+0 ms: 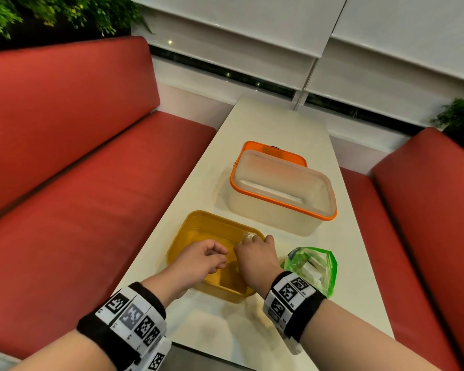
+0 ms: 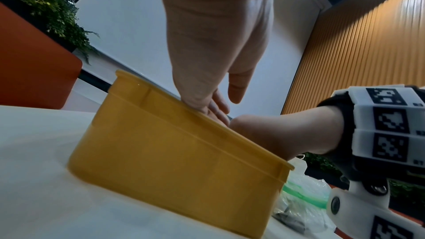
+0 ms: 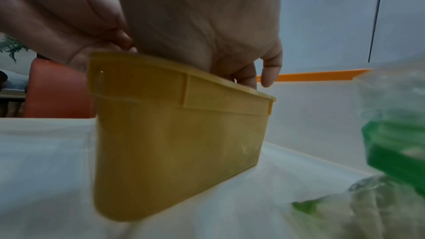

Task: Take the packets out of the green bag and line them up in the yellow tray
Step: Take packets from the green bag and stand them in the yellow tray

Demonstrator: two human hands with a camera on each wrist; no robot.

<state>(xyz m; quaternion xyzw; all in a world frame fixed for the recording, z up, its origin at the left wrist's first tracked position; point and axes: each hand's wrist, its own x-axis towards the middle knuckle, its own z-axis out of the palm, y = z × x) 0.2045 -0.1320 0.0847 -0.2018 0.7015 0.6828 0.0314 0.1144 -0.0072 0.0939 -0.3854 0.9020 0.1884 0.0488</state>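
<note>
Inside yellow tray (image 1: 184, 231): one packet (image 1: 247, 236)

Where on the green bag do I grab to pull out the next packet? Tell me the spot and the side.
Judging from the head view, the green bag lies on the table right of the yellow tray, mouth gaping upward. Reach in from above with the right hand and pinch a white packet by its exposed edge.

Your way into the yellow tray (image 1: 198, 223) is from above and its left half lies bare. Both hands crowd its right side. The clear tub (image 1: 279, 199) stands just behind the tray; the green bag (image 1: 312, 266) lies just to its right on the bench (image 1: 265, 124).
</note>
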